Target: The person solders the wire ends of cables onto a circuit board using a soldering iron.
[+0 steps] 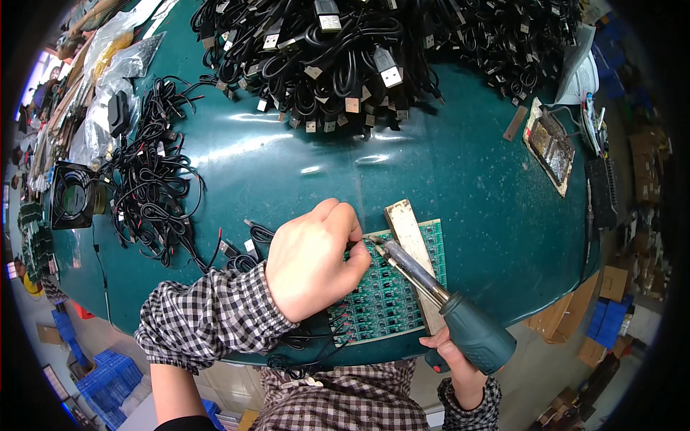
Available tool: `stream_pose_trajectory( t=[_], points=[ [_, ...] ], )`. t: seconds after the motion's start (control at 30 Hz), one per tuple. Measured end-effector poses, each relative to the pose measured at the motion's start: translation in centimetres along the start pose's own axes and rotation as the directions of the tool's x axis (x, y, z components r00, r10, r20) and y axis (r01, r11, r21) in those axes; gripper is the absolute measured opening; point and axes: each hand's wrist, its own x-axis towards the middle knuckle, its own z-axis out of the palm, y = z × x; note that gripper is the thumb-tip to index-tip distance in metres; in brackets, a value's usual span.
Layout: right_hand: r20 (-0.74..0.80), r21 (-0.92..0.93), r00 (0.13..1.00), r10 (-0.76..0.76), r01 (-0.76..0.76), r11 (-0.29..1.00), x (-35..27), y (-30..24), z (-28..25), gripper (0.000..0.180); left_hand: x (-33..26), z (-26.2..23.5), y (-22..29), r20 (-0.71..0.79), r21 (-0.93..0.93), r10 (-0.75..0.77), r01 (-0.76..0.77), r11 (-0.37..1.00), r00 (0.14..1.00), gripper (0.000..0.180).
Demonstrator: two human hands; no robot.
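Closest to us, our left hand [316, 255] is pinched closed above the green circuit boards [377, 309] on the table [503, 251]; what, if anything, it holds we cannot tell. Our right hand [458, 359] wraps the soldering iron [471, 329], tip near those pinched fingers: a slip, we judge, could burn skin.

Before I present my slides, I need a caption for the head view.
Right hand holds a green-handled soldering gun over a circuit panel; left hand curled near its tip.
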Motion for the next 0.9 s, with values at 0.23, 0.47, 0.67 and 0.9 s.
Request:
stream_pose_trajectory(
  t=[0.23,0.47,0.67,0.9],
  points=[
    [-0.042,0.068,0.997,0.061,-0.058,0.996,-0.3,-0.1,0.4,0.016,0.0,0.0,0.1,0.001,0.002,0.006,-0.006,1.0,1.0,0.014],
    [-0.041,0.06,0.998,0.047,-0.045,0.997,-0.3,-0.1,0.5,0.015,-0.1,-0.1,0.1,0.002,0.006,0.007,-0.007,1.0,1.0,0.014],
    [0.002,0.006,1.0,-0.005,0.005,1.0,-0.2,0.7,-0.2,0.018,0.0,-0.1,0.1,0.0,0.004,0.01,-0.01,1.0,1.0,0.014],
    [-0.05,0.123,0.998,-0.025,0.031,0.992,-0.6,1.2,-0.2,0.025,0.1,-0.1,0.2,0.0,0.005,0.01,-0.01,1.0,1.0,0.014]
  ],
)
